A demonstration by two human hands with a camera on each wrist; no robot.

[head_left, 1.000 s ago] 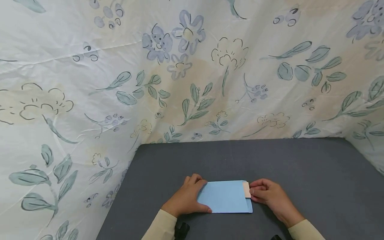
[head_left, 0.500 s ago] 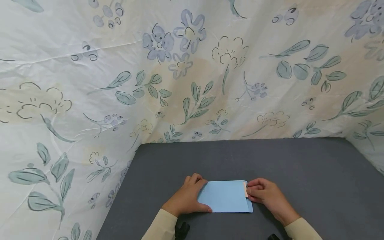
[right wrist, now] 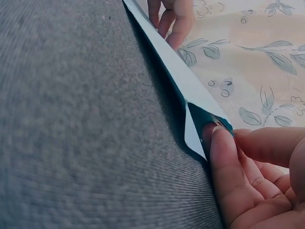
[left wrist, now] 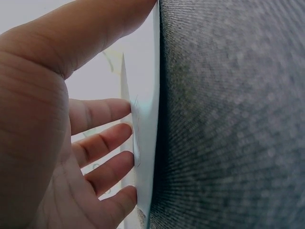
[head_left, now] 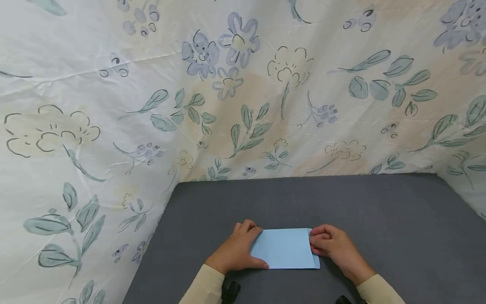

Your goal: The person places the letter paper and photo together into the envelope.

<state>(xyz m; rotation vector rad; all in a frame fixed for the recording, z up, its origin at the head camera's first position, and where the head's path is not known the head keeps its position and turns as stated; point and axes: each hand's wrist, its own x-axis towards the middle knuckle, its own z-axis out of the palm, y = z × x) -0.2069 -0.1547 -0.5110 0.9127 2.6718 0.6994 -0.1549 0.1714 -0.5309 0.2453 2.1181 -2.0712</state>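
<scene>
A light blue envelope lies flat on the dark grey tabletop, its mouth facing right. My left hand spans its left end, with the thumb at the near edge and spread fingertips pressing close to the far edge. At the mouth, my right hand has thumb and fingers pinched together, the tips partly inside. A thin pale sliver of the card shows at those fingertips in the right wrist view; the envelope and fingers hide the rest. A narrow flap stands away below the opening.
Behind and to the left of the dark grey tabletop hangs a pale floral cloth. A black wrist strap device sits by the left sleeve, and another by the right sleeve.
My right hand has moved left, pushing the pale card into the envelope until it is hidden in the head view. My left hand and the envelope have barely moved.
</scene>
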